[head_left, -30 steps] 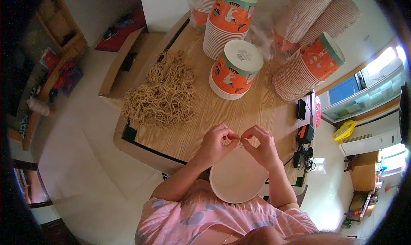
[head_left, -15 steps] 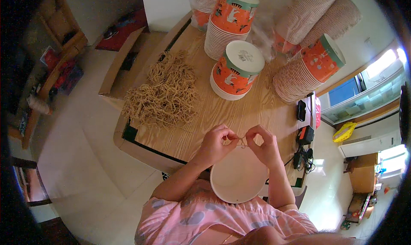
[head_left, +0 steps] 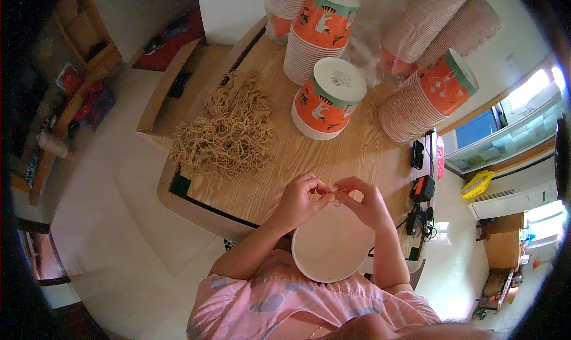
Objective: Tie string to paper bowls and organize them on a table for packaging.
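Note:
Both hands meet above the far rim of a white paper bucket [head_left: 331,245], whose open mouth faces up at me close to my body. My left hand [head_left: 304,198] pinches a short piece of tan twine [head_left: 336,202] between thumb and forefinger. From the other side my right hand [head_left: 363,201] grips the same twine, its fingertips close to the left ones. A small loop or end of the twine hangs just under the fingertips; the rest is hidden by the fingers. A tangled heap of twine pieces [head_left: 229,129] lies on the table to the left.
On the wooden table [head_left: 285,156], upside-down orange buckets [head_left: 324,105] stand beyond my hands. A taller stack [head_left: 318,43] is behind them, and a leaning stack [head_left: 419,105] is at right. Black adapters with cables [head_left: 423,188] lie along the right edge. An open cardboard box [head_left: 169,90] adjoins the left side.
My right fingers have moved left and closed in on the left fingertips, so the gap between the hands has shrunk. The left hand and the bucket have barely moved.

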